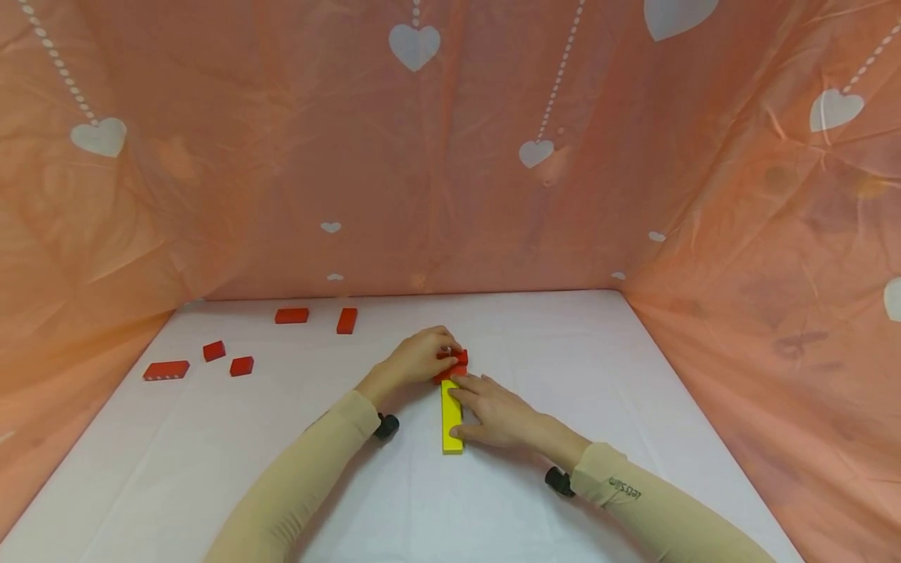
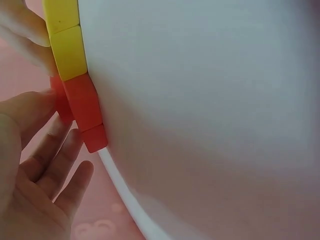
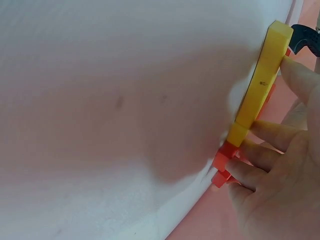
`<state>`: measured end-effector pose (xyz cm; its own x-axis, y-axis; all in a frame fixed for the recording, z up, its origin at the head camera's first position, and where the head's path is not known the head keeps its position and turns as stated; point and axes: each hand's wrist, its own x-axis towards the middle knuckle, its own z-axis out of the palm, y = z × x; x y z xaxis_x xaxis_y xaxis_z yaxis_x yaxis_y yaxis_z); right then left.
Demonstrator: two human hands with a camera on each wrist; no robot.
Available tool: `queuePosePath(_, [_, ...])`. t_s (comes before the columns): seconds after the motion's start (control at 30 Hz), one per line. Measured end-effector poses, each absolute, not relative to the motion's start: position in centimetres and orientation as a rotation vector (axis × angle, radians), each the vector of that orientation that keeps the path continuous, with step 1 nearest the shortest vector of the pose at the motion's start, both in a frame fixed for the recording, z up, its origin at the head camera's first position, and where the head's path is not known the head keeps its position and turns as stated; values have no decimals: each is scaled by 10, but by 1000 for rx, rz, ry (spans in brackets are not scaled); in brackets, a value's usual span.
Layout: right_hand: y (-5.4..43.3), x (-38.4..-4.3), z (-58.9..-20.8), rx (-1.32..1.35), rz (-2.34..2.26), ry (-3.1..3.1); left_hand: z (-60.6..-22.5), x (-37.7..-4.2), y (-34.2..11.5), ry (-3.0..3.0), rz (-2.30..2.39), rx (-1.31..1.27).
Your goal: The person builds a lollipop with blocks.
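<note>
A yellow block (image 1: 448,414) lies lengthwise in front of the person, joined end to end with red blocks (image 2: 84,102) at its far end. A seam divides the yellow into a long piece (image 3: 262,80) and a short one (image 3: 237,135). At the far end, the left hand (image 1: 420,356) pinches a small red block (image 2: 61,102) between thumb and finger, close against the red blocks of the row; its other fingers are spread. Thumb and extended fingers of the right hand (image 1: 500,414) touch the yellow pieces, with fingertips reaching the near red block.
Several loose red blocks lie at the far left, among them a long one (image 1: 166,371), a small one (image 1: 242,366) and one near the back edge (image 1: 292,315). A white cloth (image 1: 598,352) covers the table; orange curtains (image 1: 450,172) enclose it.
</note>
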<state>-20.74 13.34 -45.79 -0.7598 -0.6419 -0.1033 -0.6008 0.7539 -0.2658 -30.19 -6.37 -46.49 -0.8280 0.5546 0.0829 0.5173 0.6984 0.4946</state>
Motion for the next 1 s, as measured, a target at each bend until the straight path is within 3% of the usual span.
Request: queuePosePath(1.0, [133,-209,-459,-973,-358,2754,-460,-316,-60,2744,805,800])
